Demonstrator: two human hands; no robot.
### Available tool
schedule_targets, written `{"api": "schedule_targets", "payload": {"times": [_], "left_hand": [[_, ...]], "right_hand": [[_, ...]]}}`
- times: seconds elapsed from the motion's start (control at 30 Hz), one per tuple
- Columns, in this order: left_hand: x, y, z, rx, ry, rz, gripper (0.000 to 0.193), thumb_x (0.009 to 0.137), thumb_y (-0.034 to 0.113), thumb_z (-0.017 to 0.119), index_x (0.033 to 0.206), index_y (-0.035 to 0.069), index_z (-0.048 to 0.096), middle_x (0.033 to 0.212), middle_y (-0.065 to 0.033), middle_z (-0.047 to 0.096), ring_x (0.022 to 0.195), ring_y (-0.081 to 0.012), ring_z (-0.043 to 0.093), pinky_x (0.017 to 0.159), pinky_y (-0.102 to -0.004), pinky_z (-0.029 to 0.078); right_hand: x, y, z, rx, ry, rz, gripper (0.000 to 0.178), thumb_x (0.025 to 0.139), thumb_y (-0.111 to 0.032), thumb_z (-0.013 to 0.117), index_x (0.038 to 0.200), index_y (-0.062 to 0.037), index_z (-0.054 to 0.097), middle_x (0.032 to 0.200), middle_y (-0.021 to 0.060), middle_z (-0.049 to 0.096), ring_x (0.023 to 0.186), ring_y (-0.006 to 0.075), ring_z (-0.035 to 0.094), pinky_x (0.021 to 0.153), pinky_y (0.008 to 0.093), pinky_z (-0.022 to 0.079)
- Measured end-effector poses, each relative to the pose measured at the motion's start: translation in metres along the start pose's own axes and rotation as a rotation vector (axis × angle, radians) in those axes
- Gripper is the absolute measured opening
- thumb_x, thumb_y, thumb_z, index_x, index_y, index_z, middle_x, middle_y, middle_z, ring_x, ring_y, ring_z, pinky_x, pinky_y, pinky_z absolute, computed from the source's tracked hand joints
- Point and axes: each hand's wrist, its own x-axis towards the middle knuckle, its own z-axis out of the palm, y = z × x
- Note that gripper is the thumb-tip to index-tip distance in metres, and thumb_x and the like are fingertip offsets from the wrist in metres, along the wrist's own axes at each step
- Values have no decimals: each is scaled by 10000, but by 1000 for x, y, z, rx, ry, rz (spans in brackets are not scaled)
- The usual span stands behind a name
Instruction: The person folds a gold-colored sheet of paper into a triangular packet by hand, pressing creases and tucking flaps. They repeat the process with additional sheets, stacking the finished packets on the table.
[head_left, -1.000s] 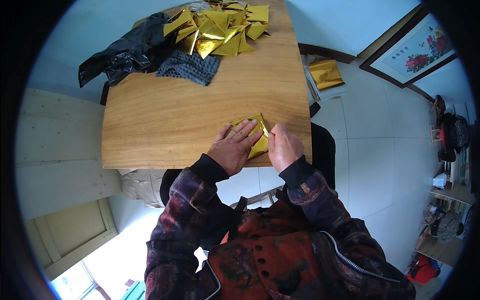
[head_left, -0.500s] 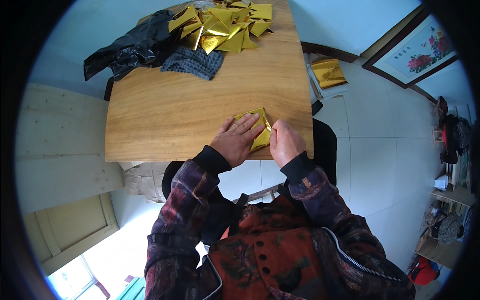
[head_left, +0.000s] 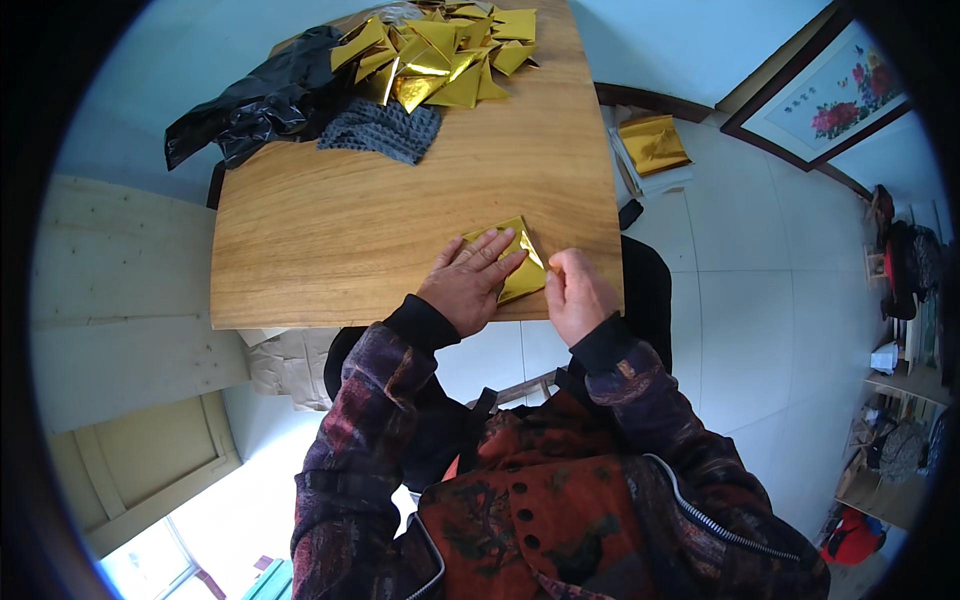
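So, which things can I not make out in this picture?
Head view:
Gold foil paper: partly covered by the left hand.
Right hand: some fingertips, hidden by its curl.
Folded gold foil pieces: exact count, hidden by overlap.
Black plastic bag: inside, hidden by its plastic.

Shiny gold folded sheet (head_left: 522,281), flat on the wooden table (head_left: 330,240)

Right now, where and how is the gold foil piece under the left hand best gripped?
Probably by pinching the far corner of the gold foil piece, from the far side: that corner is uncovered, while the left hand lies over its left part and the right hand is beside its right edge.
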Motion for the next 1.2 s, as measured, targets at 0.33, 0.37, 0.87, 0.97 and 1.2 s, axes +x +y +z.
{"api": "schedule_targets", "payload": {"times": [0.33, 0.37, 0.87, 0.97, 1.2], "left_hand": [[0, 0, -2, -61, -11, -5, 546, 933, 128, 443, 1462, 242, 373, 1560, -50, 283, 1434, -250, 275, 1154, -487, 164], [-1, 0, -3, -62, -13, -3, 543, 935, 130, 442, 1462, 241, 374, 1560, -49, 283, 1434, -249, 274, 1154, -486, 162], [-1, 2, -4, -84, 1, -14, 529, 940, 126, 445, 1455, 229, 385, 1551, -47, 301, 1430, -243, 283, 1146, -495, 176], [-1, 2, -3, -74, -4, -18, 517, 948, 131, 441, 1454, 215, 384, 1551, -50, 301, 1430, -249, 282, 1143, -501, 182], [-1, -1, -2, -44, -6, 10, 503, 964, 153, 434, 1461, 196, 366, 1556, -60, 284, 1433, -268, 272, 1144, -513, 187]], "right_hand": [[-12, -3, -8, -26, 6, -283, 307, 779, -22, 633, 1079, -33, 570, 1075, 114, 560, 963, 326, 562, 809, 410, 481], [-14, -2, -8, -64, -6, -310, 346, 768, -27, 650, 1104, -30, 571, 1113, 106, 548, 997, 318, 553, 828, 409, 477], [-43, 14, 11, -486, -6, -381, 595, 763, -126, 677, 1316, -23, 486, 1416, 87, 433, 1296, 253, 438, 963, 388, 377], [-43, 13, 14, -508, 24, -404, 609, 764, -117, 672, 1326, 0, 470, 1439, 108, 412, 1324, 259, 414, 989, 404, 368], [-45, 1, -5, -274, -204, -380, 683, 746, -89, 677, 1382, -49, 430, 1472, 102, 377, 1368, 299, 357, 1068, 475, 329]]}}
